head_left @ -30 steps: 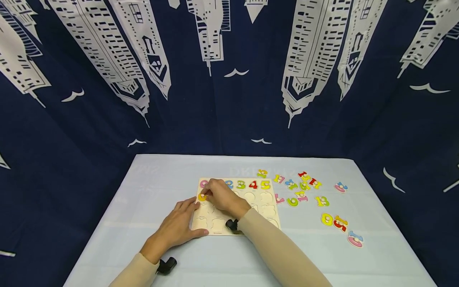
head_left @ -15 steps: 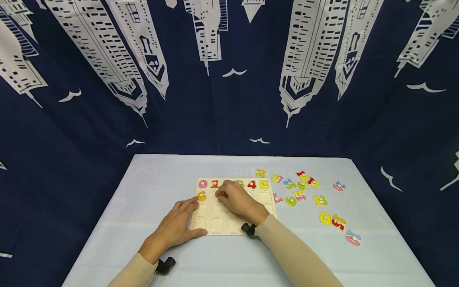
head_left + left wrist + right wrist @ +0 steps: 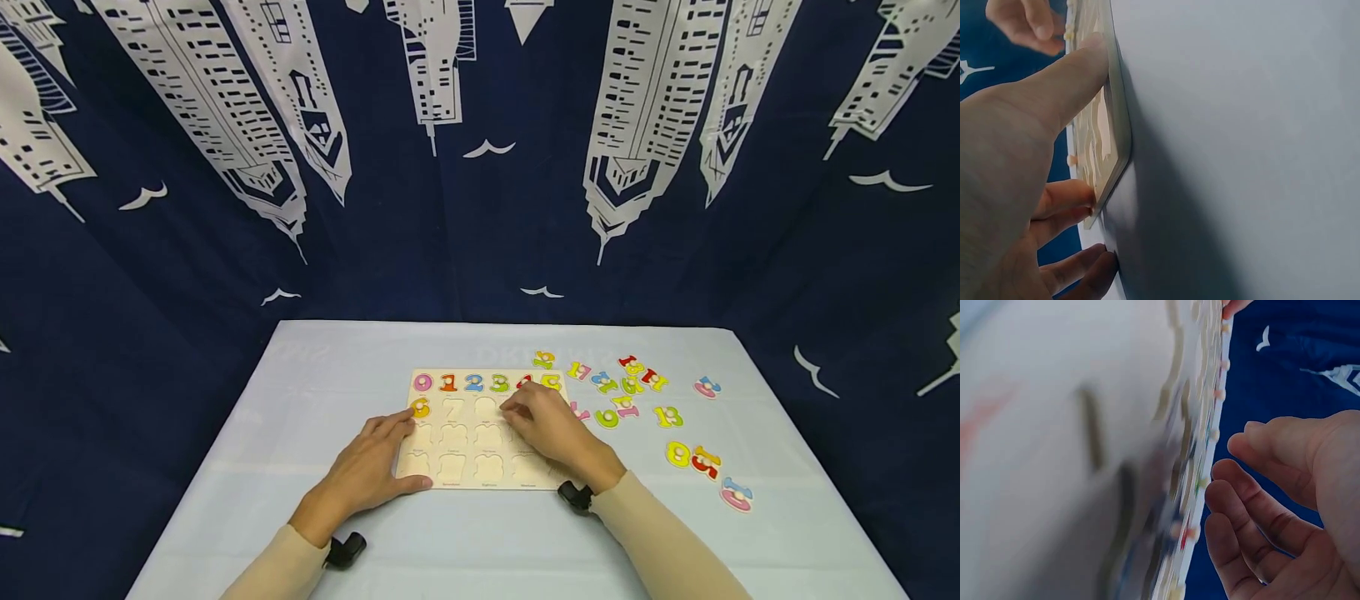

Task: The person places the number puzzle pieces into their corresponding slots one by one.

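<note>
Pale tabletop [image 3: 247,517] fills the lower frame, your puzzle board [image 3: 471,467] lying flat at lower centre, its longer side apparently running left-right, its digits upright. Seven number pieces [image 3: 447,382], 0 to 6, sit in its recesses; loose pieces [image 3: 667,417] scatter right. Your left hand [image 3: 367,471] touches its left edge, fingers extended; your right hand [image 3: 547,421] hovers above, fingers loosely bent, parted from the thumb.

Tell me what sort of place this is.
Probably an indoor recording setup: a dark blue cloth printed with white buildings forms a backdrop behind a white table, where a number puzzle board lies.
</note>
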